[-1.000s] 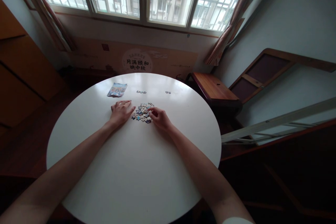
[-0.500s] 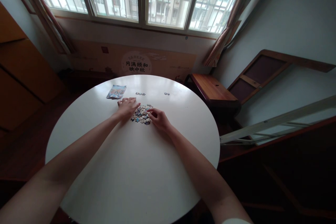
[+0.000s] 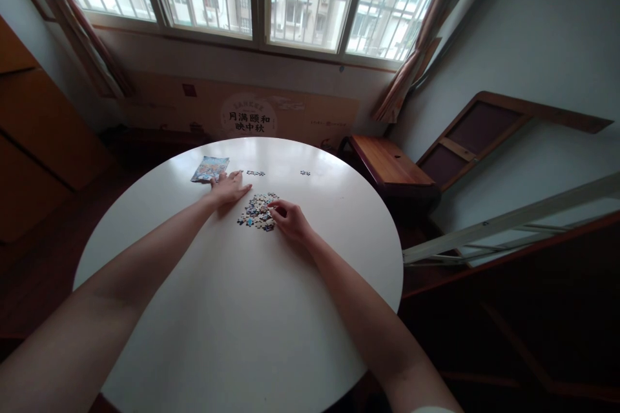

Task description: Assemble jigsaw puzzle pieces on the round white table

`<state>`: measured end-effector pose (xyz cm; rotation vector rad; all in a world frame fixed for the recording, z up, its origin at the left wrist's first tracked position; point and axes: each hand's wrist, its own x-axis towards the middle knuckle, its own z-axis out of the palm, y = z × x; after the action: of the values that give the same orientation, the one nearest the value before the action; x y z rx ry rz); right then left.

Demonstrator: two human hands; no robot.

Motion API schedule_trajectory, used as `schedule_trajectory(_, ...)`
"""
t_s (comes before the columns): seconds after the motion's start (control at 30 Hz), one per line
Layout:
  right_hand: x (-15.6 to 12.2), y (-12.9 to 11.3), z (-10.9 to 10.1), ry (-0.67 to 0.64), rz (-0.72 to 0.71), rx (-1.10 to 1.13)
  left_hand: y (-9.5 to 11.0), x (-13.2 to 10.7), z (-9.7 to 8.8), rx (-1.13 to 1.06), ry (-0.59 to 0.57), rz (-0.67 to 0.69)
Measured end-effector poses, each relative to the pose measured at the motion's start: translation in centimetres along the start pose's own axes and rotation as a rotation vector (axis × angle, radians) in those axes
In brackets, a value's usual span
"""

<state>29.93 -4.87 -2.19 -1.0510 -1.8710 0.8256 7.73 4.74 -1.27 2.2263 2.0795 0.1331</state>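
Observation:
A loose heap of small jigsaw puzzle pieces (image 3: 254, 211) lies near the middle of the round white table (image 3: 232, 310). My left hand (image 3: 229, 188) is past the heap's upper left side, fingers spread, with nothing seen in it. Its fingertips reach the lower right corner of a colourful picture packet (image 3: 210, 168). At the heap's right edge, my right hand (image 3: 290, 218) has its thumb and fingers drawn together; whatever is between them is too small to make out. Two small groups of pieces lie farther back, a longer row (image 3: 256, 173) and a shorter cluster (image 3: 305, 173).
Beyond the table's right rear edge stands a brown wooden stool (image 3: 392, 161). A pale metal rail, perhaps a ladder (image 3: 513, 216), slants along the right. Barred windows (image 3: 310, 0) and a printed banner (image 3: 300, 113) are behind the table.
My left hand has moved left and away from the heap to the packet, its fingers spreading. My right hand stays at the heap's right edge, and the view has shifted slightly.

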Motion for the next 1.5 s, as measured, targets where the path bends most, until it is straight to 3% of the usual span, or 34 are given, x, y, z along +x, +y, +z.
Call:
schedule_trajectory(0.27, -0.1, -0.3, -0.2, 0.001, -0.001, 0.010, 1.1, 0.9, 0.3, -0.025, -0.003, -0.032)
schedule_trajectory(0.63, -0.1, -0.3, 0.0, 0.000, 0.008, -0.011, 1.4, -0.4, 1.0, -0.066, 0.020, -0.017)
schedule_trajectory(0.9, -0.1, -0.5, -0.1, 0.003, 0.006, 0.008, 1.9, -1.0, 0.8, -0.079, 0.078, -0.052)
schedule_trajectory(0.97, -0.1, -0.5, -0.1, 0.004, 0.005, 0.007, 2.0, -1.3, 0.7, -0.091, 0.137, -0.048)
schedule_trajectory(1.13, -0.1, -0.2, -0.2, 0.002, 0.010, 0.014, 2.5, -2.6, -0.5, -0.153, 0.348, -0.002)
schedule_trajectory(1.3, 0.1, 0.1, -0.1, 0.039, 0.012, 0.014, 3.0, -4.8, -1.8, -0.287, 0.367, 0.020)
schedule_trajectory(1.5, 0.3, 0.5, 0.1, 0.114, -0.002, 0.024, 3.7, -8.3, -1.2, -0.522, 0.408, 0.088)
